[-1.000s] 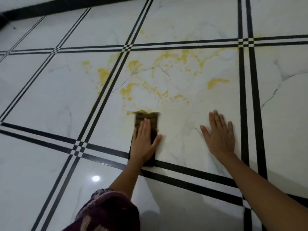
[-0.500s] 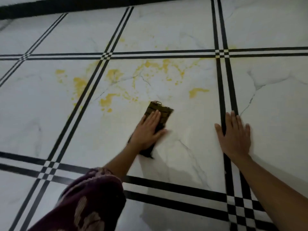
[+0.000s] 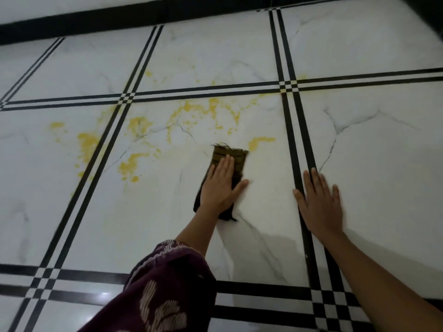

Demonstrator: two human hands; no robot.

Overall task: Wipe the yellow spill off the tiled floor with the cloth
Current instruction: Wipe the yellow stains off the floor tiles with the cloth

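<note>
A folded dark brown cloth [image 3: 230,155] lies flat on the white marble-look tiled floor [image 3: 359,144]. My left hand [image 3: 220,188] presses on it with fingers together, covering its near half. The cloth's far right corner almost touches a small yellow patch [image 3: 260,141]. The rest of the yellow spill [image 3: 201,111] spreads in splashes beyond and to the left of the cloth, with thick blobs further left [image 3: 88,142] across the black grout stripes. My right hand [image 3: 321,204] rests flat on the floor to the right, fingers spread, over a black stripe.
Black double stripes [image 3: 291,140] divide the floor into large tiles. A black skirting band [image 3: 119,17] runs along the far edge. My dark maroon patterned sleeve [image 3: 165,291] fills the bottom centre.
My left hand has pushed the cloth forward and to the right, from the near left splashes toward the right yellow patch. The tile behind it looks cleaner. My right hand stayed planted.
</note>
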